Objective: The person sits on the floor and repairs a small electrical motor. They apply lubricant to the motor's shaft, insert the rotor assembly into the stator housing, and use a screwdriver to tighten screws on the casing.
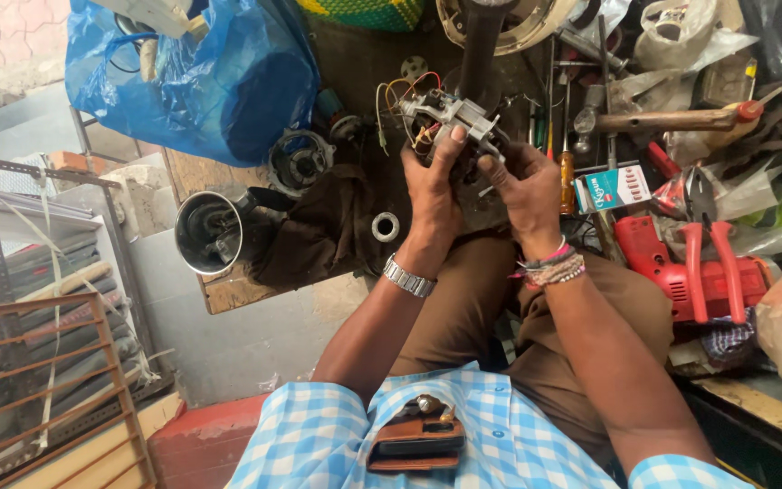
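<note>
On the far left sits a big blue bag [219,77], soft and crinkly. Below it a shiny metal cup [208,233] lies on its side at the edge of the wooden bench [228,292]. Next comes a dark brown rag [319,231], floppy and dusty, with a small silver ring [386,226] beside it.

In the middle, both hands hold a small motor [450,122] just above the bench. It is grey metal with thin red, yellow and white wires sticking out. It looks hard and a bit heavy, but the wires look easy to break, so the metal body is the safe place to hold. The left hand [432,186] wraps around its left side, thumb up on top. The right hand [527,181] curls on the right side, fingers pinching the edge.

To the right lie a hammer [672,118] with a wooden handle, a small box [613,188], and a red drill [690,267] of smooth plastic.
</note>
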